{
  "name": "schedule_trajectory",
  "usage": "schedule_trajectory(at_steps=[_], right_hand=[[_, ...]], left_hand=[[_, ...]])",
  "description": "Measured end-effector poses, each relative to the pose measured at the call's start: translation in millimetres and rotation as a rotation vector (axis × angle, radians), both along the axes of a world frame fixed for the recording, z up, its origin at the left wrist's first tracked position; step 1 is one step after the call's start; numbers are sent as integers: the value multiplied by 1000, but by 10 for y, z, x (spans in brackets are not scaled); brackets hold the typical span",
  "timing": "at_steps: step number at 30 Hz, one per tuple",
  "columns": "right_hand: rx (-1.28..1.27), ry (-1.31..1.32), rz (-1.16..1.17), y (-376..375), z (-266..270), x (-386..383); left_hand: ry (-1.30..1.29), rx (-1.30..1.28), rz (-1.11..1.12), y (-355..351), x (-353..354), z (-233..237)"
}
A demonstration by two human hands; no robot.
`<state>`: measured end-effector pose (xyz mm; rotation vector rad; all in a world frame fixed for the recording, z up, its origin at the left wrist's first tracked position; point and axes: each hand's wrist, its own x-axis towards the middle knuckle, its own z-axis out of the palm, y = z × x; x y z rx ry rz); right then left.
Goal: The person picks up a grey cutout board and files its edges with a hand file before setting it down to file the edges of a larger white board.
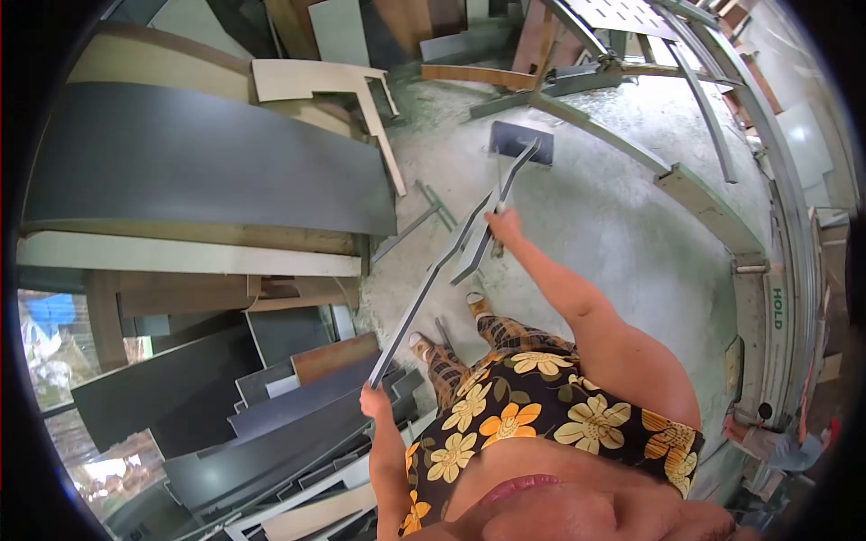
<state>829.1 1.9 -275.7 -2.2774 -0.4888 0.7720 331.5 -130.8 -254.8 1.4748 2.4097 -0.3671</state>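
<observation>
My left hand (373, 401) is closed around the near end of a long, narrow, dark-and-white strip (415, 308) with bends along it. The strip slants up and away from me toward my right hand (503, 225). That hand, on an outstretched arm, is closed at the strip's far part. A shorter bent strip piece (473, 261) hangs just below the right fingers. Beyond them, another bent length (518, 171) reaches up to a dark rectangular panel (507, 137), overlapping it in this view. How these pieces join at my right hand I cannot tell.
Large grey boards (207, 162) are stacked at the left, with more dark panels (171, 388) below. A metal T-shaped piece (419, 221) lies on the concrete floor (622, 261). A metal frame (713, 216) stands at right. Another person (780, 446) is at the lower right.
</observation>
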Motion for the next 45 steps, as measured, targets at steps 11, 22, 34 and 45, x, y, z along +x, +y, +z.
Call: schedule_trajectory(at_steps=[11,22,34,45], right_hand=[[-61,162,-76,-345,-101,-723],[-127,148,-138,-724,-337,-1485],[18,101,-179,-862,-399,-1747],[194,643,76,-603,386,-1621]], left_hand=[[-140,-31,1,416,89,505],[-532,11,-728,689,1971,727],[-170,-221,-863,699,2321,-6],[-172,-65,-802,1018,1944,412]])
